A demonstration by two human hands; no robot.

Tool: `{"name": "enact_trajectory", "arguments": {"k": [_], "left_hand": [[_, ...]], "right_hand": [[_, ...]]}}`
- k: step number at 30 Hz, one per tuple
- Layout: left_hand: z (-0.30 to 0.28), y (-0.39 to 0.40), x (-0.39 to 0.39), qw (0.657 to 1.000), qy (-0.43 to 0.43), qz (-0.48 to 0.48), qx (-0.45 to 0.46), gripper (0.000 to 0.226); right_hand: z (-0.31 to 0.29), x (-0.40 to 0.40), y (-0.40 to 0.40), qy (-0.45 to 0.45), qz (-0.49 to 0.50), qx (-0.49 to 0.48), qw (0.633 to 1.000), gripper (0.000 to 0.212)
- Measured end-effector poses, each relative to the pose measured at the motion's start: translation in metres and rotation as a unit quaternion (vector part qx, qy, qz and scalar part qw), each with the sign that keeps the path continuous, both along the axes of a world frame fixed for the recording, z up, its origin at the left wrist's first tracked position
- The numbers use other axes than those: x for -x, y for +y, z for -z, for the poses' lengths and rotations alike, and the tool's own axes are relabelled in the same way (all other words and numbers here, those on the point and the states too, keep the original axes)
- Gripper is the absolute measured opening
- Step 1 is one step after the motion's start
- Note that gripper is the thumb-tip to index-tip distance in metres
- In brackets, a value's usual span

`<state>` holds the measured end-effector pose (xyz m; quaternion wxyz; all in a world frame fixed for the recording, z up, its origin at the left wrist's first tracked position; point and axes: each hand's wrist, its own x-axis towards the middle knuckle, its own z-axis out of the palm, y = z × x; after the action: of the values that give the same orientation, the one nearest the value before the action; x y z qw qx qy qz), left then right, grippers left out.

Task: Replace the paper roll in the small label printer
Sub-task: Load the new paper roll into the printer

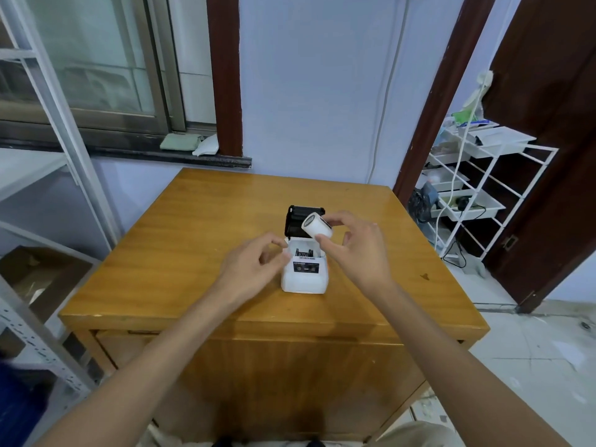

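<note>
A small white label printer (304, 279) stands on the wooden table (193, 253) with its black lid (295, 221) swung up at the back, so the paper bay (305, 253) is exposed. My right hand (358, 250) pinches a white paper roll (317, 228) between thumb and fingers, holding it just above the open bay. My left hand (254, 269) is at the printer's left side, fingers loosely curled with the fingertips at its upper left corner; no grip on the printer shows.
A metal shelf frame (48, 124) stands to the left and a white wire rack (477, 188) with trays to the right. A window sill (129, 153) runs behind the table. A cardboard box (42, 275) sits low at the left.
</note>
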<state>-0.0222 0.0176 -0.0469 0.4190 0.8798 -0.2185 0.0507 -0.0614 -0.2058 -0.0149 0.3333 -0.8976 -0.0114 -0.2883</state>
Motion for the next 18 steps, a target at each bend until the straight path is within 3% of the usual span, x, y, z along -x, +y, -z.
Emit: {"name": "enact_trajectory", "arguments": {"k": [2, 4, 9, 14, 18], "left_hand": [[0.009, 0.001, -0.004, 0.998, -0.007, 0.039, -0.041, 0.049], [0.014, 0.001, -0.006, 0.995, -0.018, 0.066, -0.07, 0.049], [0.018, 0.001, -0.02, 0.966, -0.115, 0.096, -0.21, 0.069], [0.024, 0.002, -0.027, 0.961, -0.134, 0.107, -0.218, 0.07], [0.026, 0.001, -0.028, 0.965, -0.121, 0.117, -0.202, 0.065]], "right_hand": [[0.007, -0.004, -0.004, 0.018, -0.006, -0.003, 1.0, 0.028], [0.012, -0.006, -0.004, 0.036, -0.019, 0.001, 0.999, 0.029], [0.019, -0.009, -0.002, 0.065, -0.045, -0.032, 0.996, 0.027], [0.03, -0.012, -0.002, 0.068, -0.046, -0.092, 0.992, 0.026], [0.034, -0.017, -0.001, 0.074, -0.058, -0.08, 0.992, 0.027]]}}
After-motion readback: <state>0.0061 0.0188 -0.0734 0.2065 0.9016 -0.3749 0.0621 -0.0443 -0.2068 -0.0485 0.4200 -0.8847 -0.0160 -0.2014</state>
